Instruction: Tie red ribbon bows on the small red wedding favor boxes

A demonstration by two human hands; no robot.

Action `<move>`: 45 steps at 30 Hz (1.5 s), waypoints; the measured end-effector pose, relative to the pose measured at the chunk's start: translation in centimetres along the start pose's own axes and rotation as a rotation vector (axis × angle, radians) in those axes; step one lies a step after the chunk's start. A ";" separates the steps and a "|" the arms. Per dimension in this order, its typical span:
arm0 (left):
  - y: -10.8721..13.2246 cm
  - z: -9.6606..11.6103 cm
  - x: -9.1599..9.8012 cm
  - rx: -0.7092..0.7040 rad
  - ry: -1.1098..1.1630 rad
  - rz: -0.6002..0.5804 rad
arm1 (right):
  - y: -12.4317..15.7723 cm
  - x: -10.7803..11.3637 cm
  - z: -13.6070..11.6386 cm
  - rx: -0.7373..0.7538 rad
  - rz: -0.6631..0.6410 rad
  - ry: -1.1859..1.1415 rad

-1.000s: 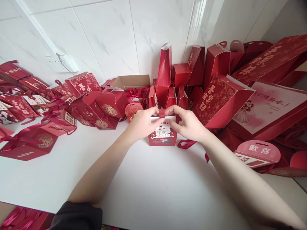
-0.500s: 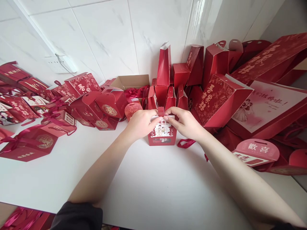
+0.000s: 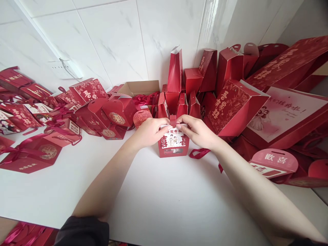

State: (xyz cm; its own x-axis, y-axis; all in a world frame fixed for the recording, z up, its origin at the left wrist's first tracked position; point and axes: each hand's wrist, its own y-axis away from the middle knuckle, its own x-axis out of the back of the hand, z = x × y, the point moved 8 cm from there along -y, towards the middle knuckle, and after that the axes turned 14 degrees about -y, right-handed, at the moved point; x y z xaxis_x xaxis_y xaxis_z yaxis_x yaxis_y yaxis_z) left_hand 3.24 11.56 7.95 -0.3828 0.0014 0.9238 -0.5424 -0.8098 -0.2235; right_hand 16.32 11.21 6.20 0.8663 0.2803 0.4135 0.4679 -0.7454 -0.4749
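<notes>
A small red gift box (image 3: 174, 151) stands upright on the white table, its white front panel printed with a couple and large characters. At its top edge my left hand (image 3: 153, 131) pinches the left side, thumb in front and fingers behind. My right hand (image 3: 196, 130) grips the right side of the same edge in the same way. Between the two hands a short red tab (image 3: 173, 119) sticks up from the box top. The box's back is hidden. A dark red ribbon loop (image 3: 198, 153) lies on the table beside my right wrist.
Red boxes (image 3: 118, 114) with ribbons and cords crowd the left. Behind stands an open cardboard box (image 3: 139, 87) of ribbons against the tiled wall. Tall red boxes (image 3: 175, 70) and larger tilted gift boxes (image 3: 225, 106) fill the right. The white table (image 3: 164, 205) has its edge near me.
The gift box has shifted slightly and more of its printed front shows below my fingers. Both hands keep their grip on its top edge.
</notes>
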 end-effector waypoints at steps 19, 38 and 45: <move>0.1 -0.1 0.2 0.023 -0.001 -0.039 | 0.1 -0.3 -0.7 0.056 0.015 0.024; 0.1 -0.3 0.7 0.056 -0.053 0.067 | 0.2 0.9 -1.4 0.099 0.097 0.056; 0.3 -0.3 0.6 0.052 -0.058 0.063 | 0.1 0.5 -1.6 0.130 0.066 0.073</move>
State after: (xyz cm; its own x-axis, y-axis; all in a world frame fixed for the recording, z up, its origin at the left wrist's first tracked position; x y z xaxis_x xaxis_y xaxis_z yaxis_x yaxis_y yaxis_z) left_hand 2.68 11.51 8.32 -0.3703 -0.0836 0.9251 -0.4785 -0.8365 -0.2671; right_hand 16.53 10.28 7.64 0.8830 0.1855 0.4311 0.4333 -0.6750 -0.5972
